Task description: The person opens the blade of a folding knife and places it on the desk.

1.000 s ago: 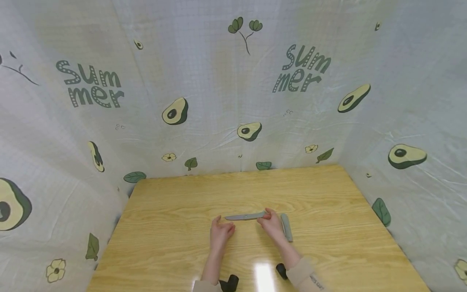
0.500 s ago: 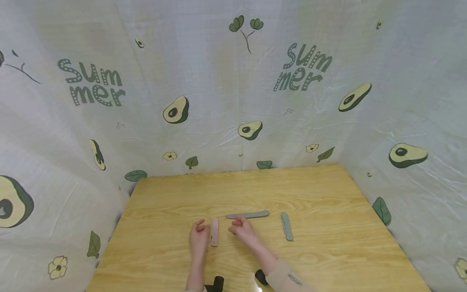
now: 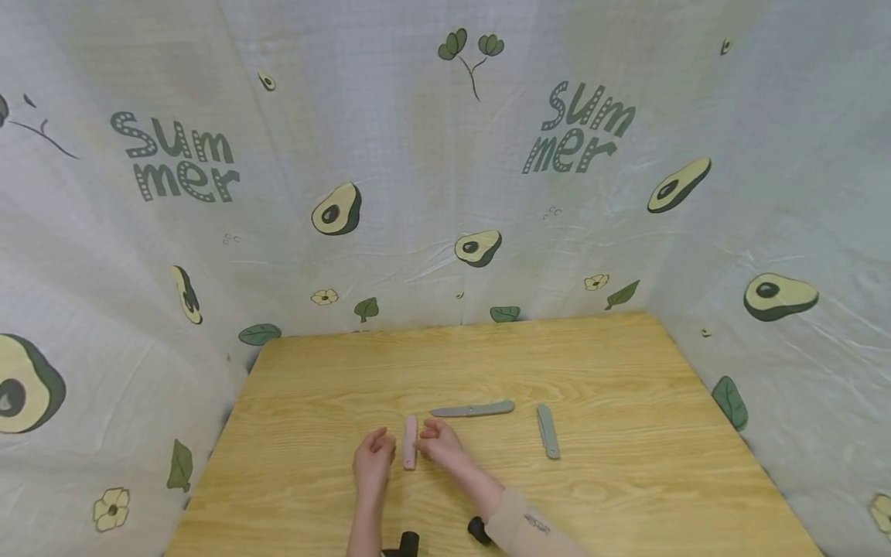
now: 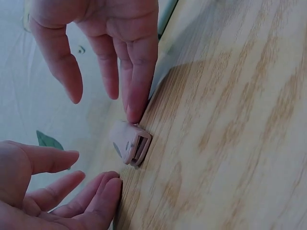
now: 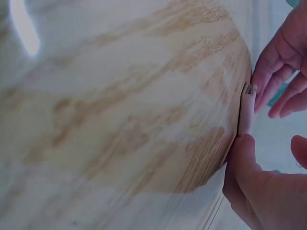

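Note:
A pink folding knife (image 3: pixel 410 442), closed up, lies on the wooden table between my two hands. To its left is my left hand (image 3: pixel 373 459), fingers loosely bent and holding nothing; in the left wrist view its fingertips (image 4: pixel 113 184) are close to the knife but apart from it. My right hand (image 3: pixel 444 447) is on the other side, and in the right wrist view a fingertip (image 5: pixel 246 141) appears to touch the pink knife's end. Beyond the hands lies a grey knife (image 3: pixel 473 409) with its blade unfolded to the left. A grey-green folding knife (image 3: pixel 547 432), folded, lies farther right.
The wooden table (image 3: pixel 626 402) meets a pale cloth backdrop (image 3: pixel 404 155) printed with avocados, leaves and lettering at the back and sides. A black device (image 3: pixel 409 543) is on the left wrist, another (image 3: pixel 479 530) on the right.
My right hand has let go of the grey knife and moved left to the pink knife. My left hand has shifted left, leaving the pink knife in view on the table.

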`<state>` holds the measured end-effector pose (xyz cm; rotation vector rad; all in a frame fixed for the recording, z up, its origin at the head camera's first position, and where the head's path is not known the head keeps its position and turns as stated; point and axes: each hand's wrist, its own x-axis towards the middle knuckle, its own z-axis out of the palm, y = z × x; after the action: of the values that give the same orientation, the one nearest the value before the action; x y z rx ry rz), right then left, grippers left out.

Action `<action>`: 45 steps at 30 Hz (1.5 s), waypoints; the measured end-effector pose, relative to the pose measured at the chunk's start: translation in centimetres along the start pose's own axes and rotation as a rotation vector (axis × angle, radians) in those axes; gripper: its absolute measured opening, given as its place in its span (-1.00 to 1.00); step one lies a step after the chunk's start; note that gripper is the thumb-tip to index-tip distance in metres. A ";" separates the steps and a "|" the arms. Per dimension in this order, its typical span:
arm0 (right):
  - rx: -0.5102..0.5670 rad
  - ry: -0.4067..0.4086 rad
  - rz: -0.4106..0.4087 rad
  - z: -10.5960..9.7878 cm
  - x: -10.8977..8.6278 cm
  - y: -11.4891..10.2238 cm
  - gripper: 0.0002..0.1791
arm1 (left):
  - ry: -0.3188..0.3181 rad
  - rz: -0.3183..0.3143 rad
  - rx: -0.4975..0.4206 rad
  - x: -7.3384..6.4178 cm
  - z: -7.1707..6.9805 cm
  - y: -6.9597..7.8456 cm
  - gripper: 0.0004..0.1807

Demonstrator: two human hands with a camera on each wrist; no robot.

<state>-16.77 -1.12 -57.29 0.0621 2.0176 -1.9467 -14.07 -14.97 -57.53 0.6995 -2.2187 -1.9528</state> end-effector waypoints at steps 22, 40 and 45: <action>0.074 -0.002 -0.025 -0.3 0.1 -0.2 -0.40 | -0.113 0.020 -0.061 0.2 1.0 -0.3 -0.54; 0.064 -0.051 -0.054 -5.1 -0.3 -1.1 -0.43 | -0.448 0.048 -0.169 -0.4 3.1 1.4 -0.41; 0.027 -0.045 -0.061 -6.8 -0.6 -1.5 -0.45 | -0.488 0.055 -0.167 -0.5 4.5 1.9 -0.43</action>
<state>-18.05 5.55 -55.63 -0.0376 1.9865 -1.9941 -15.79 -10.50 -56.32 0.1444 -2.2371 -2.4498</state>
